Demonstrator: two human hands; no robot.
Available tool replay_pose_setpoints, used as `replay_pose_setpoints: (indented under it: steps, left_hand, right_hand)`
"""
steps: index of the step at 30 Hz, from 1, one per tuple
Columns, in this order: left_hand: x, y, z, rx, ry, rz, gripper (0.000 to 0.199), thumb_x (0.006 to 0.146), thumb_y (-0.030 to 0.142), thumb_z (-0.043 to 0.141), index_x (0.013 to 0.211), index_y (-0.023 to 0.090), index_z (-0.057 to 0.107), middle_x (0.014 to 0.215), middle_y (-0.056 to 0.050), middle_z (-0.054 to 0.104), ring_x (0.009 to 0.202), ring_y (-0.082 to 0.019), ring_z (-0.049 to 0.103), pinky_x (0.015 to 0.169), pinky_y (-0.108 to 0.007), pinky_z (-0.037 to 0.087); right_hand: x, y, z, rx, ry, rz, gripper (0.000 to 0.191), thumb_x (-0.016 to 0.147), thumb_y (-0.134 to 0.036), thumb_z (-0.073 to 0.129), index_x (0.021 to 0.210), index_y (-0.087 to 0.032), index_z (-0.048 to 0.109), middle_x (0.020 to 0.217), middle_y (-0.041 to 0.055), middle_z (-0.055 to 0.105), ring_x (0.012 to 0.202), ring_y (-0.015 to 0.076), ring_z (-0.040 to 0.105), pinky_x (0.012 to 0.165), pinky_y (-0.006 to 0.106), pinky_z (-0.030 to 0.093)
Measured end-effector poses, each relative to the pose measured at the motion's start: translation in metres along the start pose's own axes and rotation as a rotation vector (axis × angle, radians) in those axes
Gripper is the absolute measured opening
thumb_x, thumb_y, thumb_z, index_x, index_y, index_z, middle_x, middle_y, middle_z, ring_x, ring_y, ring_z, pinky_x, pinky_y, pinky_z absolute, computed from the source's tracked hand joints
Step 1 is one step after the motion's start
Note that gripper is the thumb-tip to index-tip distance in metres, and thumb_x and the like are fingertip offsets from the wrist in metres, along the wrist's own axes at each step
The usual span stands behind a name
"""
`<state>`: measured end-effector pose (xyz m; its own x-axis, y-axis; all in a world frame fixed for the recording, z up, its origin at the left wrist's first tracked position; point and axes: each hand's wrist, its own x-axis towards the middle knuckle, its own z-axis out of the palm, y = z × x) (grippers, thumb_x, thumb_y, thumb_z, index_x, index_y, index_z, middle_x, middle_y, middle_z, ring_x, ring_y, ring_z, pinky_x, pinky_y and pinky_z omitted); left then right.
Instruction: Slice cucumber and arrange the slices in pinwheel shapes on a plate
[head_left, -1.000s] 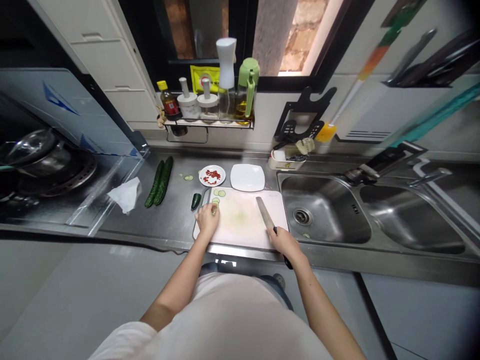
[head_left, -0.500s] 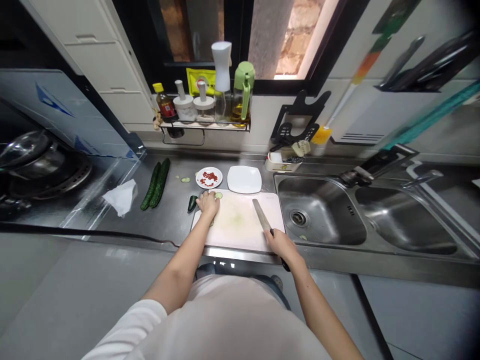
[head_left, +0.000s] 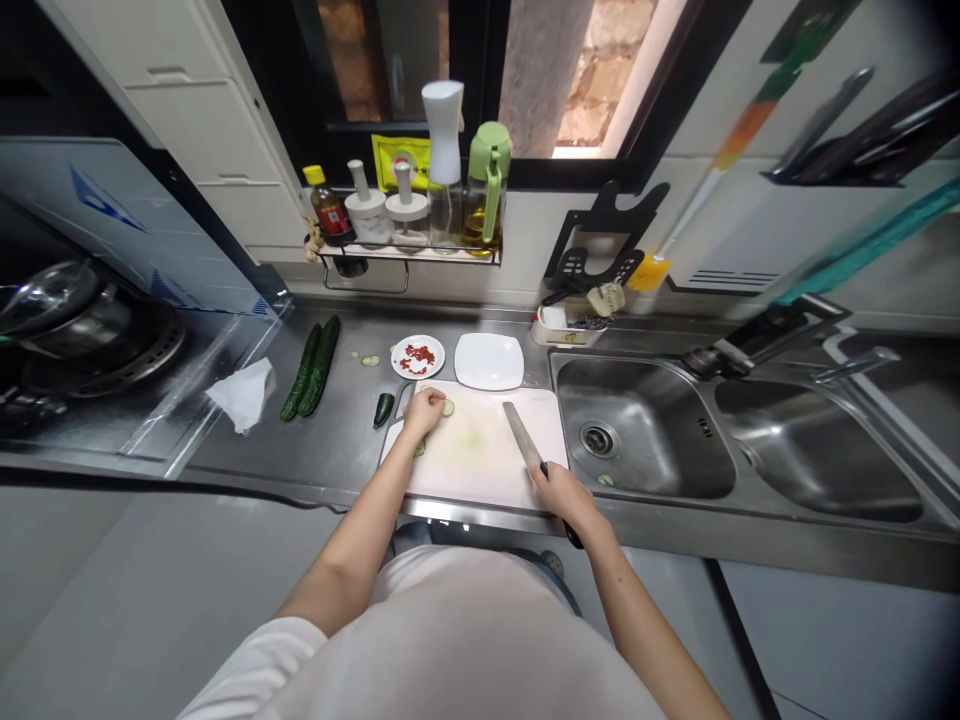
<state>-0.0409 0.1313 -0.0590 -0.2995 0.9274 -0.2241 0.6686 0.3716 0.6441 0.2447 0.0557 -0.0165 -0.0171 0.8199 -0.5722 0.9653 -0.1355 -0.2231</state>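
My left hand [head_left: 425, 408] is over the left part of the white cutting board [head_left: 487, 475], its fingers drawn together beside a round cucumber slice [head_left: 448, 408]. Whether it pinches a slice is too small to make out. More green slices [head_left: 420, 447] show under my left wrist. My right hand [head_left: 559, 490] grips a knife [head_left: 523, 436] by its black handle, the blade resting over the board's right side and pointing away from me. A dark green cucumber end [head_left: 383, 409] lies just left of the board.
Behind the board are a plate of red pieces [head_left: 418, 356] and a white square plate [head_left: 488, 361]. Two cucumbers [head_left: 312, 367] and a white cloth [head_left: 242, 394] lie left. A sink [head_left: 645, 425] is right; a bottle rack [head_left: 412, 252] hangs behind.
My left hand has moved slightly right and toward me, and its spread fingers have drawn together. The slice beside it now sits a little farther right and nearer. The knife has hardly moved.
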Motion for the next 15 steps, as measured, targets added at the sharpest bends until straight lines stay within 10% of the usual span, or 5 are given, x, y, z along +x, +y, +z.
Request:
replay_pose_setpoints:
  steps: [9,15]
  left_hand:
    - [-0.014,0.016,-0.002,0.219,-0.343,0.371,0.018,0.081,0.022,0.057,0.087,0.023,0.075,0.091,-0.002,0.074,0.090,-0.019,0.065,0.088,-0.029,0.044]
    - [-0.015,0.022,0.002,0.272,-0.325,0.540,0.023,0.086,0.024,0.054,0.097,0.026,0.073,0.105,-0.002,0.071,0.103,-0.020,0.062,0.094,-0.030,0.042]
  right_hand:
    - [0.000,0.002,-0.002,-0.006,-0.003,-0.013,0.056,0.096,-0.052,0.027,0.113,-0.012,0.062,0.115,0.0202,0.067,0.108,0.0304,0.062,0.082,0.036,0.044]
    - [-0.003,0.001,-0.003,0.019,0.000,-0.013,0.054,0.096,-0.052,0.028,0.113,-0.013,0.062,0.115,0.0196,0.066,0.108,0.0302,0.062,0.082,0.036,0.043]
